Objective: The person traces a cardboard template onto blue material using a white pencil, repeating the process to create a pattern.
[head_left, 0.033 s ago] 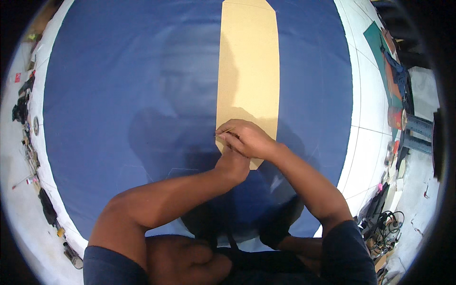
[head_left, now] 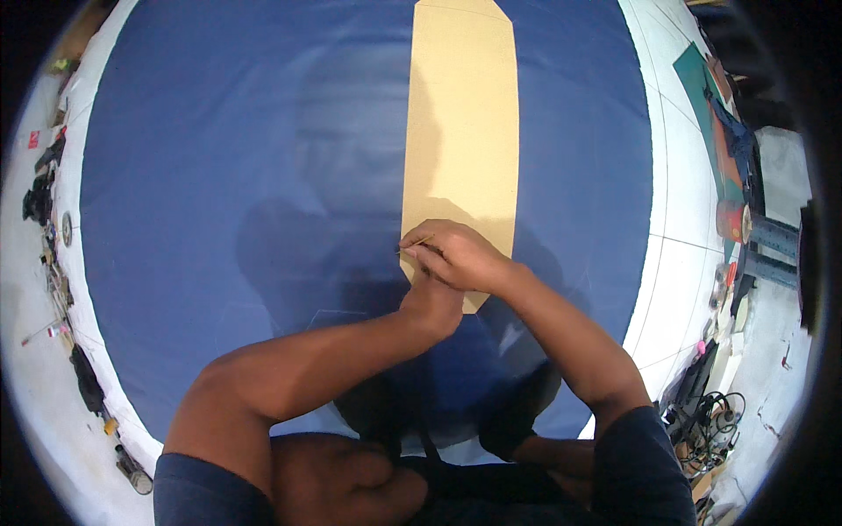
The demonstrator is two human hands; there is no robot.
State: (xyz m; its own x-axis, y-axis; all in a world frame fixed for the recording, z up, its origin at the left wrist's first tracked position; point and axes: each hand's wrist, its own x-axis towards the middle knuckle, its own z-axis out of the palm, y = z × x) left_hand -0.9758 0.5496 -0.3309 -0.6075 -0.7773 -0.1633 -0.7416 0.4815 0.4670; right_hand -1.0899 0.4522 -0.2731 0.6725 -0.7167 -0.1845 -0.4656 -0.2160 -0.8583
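The floor (head_left: 675, 184) was white and tiled, with thin dark joints (clearest on the right). Clutter (head_left: 39, 202) lined the left edge. Along the right lay a green sheet (head_left: 698, 84) and a tangle of cables (head_left: 703, 428), with two blue-grey bars (head_left: 775, 233) between them, farther out. Bright light whitened the tiles.

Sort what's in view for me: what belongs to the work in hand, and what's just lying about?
In use:
- right hand, pinching a thin stick
- left hand, partly beneath it
- tan panel
- blue sheet underneath

Apparently lying about, right side:
- green sheet
- dark cloth
- black cables
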